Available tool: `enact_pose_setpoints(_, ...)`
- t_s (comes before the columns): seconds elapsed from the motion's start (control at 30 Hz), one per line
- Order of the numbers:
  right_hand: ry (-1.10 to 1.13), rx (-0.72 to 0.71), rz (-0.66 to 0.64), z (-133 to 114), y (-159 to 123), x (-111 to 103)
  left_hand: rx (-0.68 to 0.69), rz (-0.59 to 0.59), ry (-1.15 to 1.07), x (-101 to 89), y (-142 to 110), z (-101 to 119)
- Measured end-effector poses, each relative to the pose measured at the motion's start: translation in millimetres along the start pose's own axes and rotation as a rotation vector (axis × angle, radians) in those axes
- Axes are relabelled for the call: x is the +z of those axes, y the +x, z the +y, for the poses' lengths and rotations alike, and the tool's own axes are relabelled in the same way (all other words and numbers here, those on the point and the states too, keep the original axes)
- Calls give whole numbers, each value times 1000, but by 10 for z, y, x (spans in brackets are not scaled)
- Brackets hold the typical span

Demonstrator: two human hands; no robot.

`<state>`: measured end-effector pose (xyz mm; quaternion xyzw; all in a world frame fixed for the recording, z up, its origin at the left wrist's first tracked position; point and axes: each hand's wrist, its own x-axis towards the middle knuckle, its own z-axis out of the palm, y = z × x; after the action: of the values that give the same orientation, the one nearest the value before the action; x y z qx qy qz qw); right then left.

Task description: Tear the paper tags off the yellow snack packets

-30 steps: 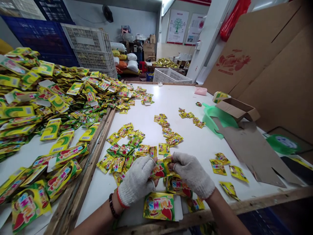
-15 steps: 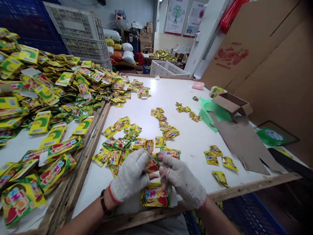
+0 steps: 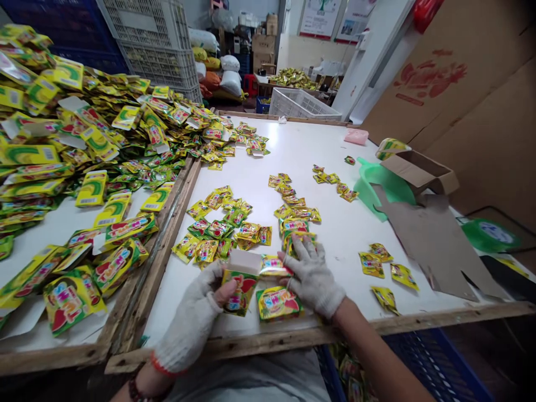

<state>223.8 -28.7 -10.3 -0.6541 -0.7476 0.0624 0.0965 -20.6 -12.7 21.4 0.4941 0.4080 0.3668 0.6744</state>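
My left hand (image 3: 188, 321), in a white fingerless glove, grips a small yellow-green candy box (image 3: 240, 296) printed with a watermelon; its pale flap stands up. In a matching glove, my right hand (image 3: 315, 279) lies palm down with fingers spread over small candy packets (image 3: 300, 241). Between the hands is another packet (image 3: 272, 266), by my right thumb. A second candy box (image 3: 280, 303) rests flat near the table's front edge, just below my right fingers. More yellow and green sachets (image 3: 218, 229) are scattered beyond my left hand.
A wooden strip (image 3: 167, 237) divides the white table (image 3: 335, 251) from a large heap of boxes and sachets (image 3: 104, 128) at left. To the right are loose sachets (image 3: 371, 264), a green scoop (image 3: 383, 187), torn cardboard (image 3: 435, 245) and an open carton (image 3: 419, 170).
My hands have separated. The left has drawn a candy box to the left, its flap now showing upright. My right hand has moved forward and flattened over the packets. The view has shifted slightly.
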Motion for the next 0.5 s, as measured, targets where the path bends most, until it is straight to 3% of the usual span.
enact_pose_setpoints(0.1,126,13,259,9,105,-35,-33,-6,14,141,-34,-150)
enact_pose_setpoints(0.17,340,54,427,-131,6,-30,-23,16,-52,199,-47,-277)
enact_pose_setpoints(0.2,471,91,448,-230,-76,-11,-13,21,-93,214,-55,-340)
enact_pose_setpoints(0.3,827,222,332,-541,-310,108,50,31,-88,207,-91,-476)
enact_pose_setpoints(0.37,999,279,257,-687,-386,206,100,47,75,160,-120,-491)
enact_pose_setpoints(0.5,1027,281,217,-780,-357,279,153,25,471,16,-152,-380)
